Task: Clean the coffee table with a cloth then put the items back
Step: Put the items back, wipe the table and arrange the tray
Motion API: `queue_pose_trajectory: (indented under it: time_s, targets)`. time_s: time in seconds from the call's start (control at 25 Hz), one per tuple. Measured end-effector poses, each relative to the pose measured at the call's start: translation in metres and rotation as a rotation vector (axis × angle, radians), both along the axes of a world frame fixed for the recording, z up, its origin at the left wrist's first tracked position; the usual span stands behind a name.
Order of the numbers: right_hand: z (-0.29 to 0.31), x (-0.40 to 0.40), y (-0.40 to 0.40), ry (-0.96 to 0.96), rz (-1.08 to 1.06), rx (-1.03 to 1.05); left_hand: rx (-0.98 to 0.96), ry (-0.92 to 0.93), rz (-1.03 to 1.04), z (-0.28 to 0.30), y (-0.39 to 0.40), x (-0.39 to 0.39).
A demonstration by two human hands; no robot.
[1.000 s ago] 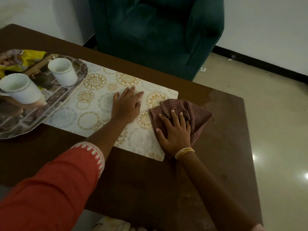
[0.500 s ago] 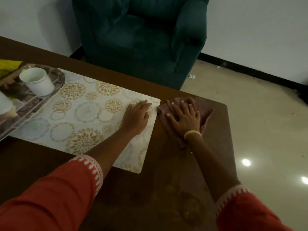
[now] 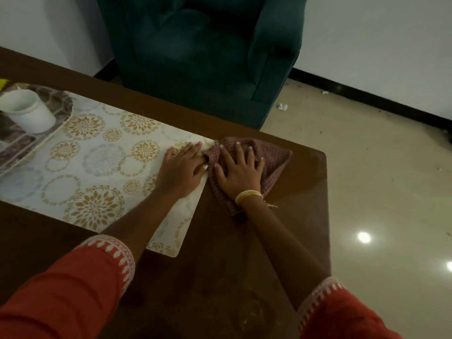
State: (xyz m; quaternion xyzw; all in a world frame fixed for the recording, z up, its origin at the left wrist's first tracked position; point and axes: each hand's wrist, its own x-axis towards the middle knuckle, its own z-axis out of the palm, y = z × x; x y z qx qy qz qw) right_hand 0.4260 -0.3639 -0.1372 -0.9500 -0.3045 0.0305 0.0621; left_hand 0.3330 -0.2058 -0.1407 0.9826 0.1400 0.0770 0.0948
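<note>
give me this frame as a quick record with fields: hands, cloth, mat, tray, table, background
left hand: left hand flat on the floral placemat, fingers straight
right hand: right hand spread flat, pressing the cloth
cloth: maroon checked cloth on the table's right end, touching the mat's far right corner
mat: cream floral placemat, lying flat
tray: patterned oval tray overlapping the mat's left end, white cup on it
table: dark brown wooden coffee table
background: dark green armchair

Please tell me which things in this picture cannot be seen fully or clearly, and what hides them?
- Tray, head view: cut off by the left edge.
- White cup: its inside cannot be seen from this angle.
- Checked cloth: its middle lies under the right hand.
- Placemat: partly under the left hand and the tray.
- Green armchair: cut off by the top edge.
</note>
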Motion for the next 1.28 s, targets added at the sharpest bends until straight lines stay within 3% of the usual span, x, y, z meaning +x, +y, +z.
queue_pose_trajectory:
  time_s: [0.08,0.2,0.44,0.6,0.8,0.96,1.12,1.28]
  targets:
    - [0.004,0.011,0.009,-0.008,0.089,0.004,-0.004,-0.010,0.008,-0.001,0.002,-0.001]
    - [0.010,0.080,0.009,-0.059,0.049,-0.033,-0.024,-0.023,-0.003,-0.001,0.004,-0.002]
    - [0.016,0.153,-0.042,-0.052,-0.289,-0.074,-0.027,0.009,-0.007,0.002,0.002,-0.002]
    - [0.017,0.145,-0.004,-0.017,-0.489,-0.056,-0.031,-0.011,0.009,-0.003,0.003,0.000]
    - [0.012,0.103,0.072,0.012,-0.258,-0.026,-0.001,-0.004,0.004,0.000,0.002,0.000]
    - [0.013,0.123,0.030,-0.024,-0.118,-0.029,-0.043,-0.030,-0.002,-0.001,0.003,-0.002]
    - [0.014,0.142,-0.056,-0.066,-0.348,-0.069,-0.050,-0.043,-0.010,0.000,0.001,-0.001]
    - [0.018,0.129,-0.073,0.018,-0.633,-0.036,-0.046,-0.044,-0.010,0.000,0.005,-0.004]
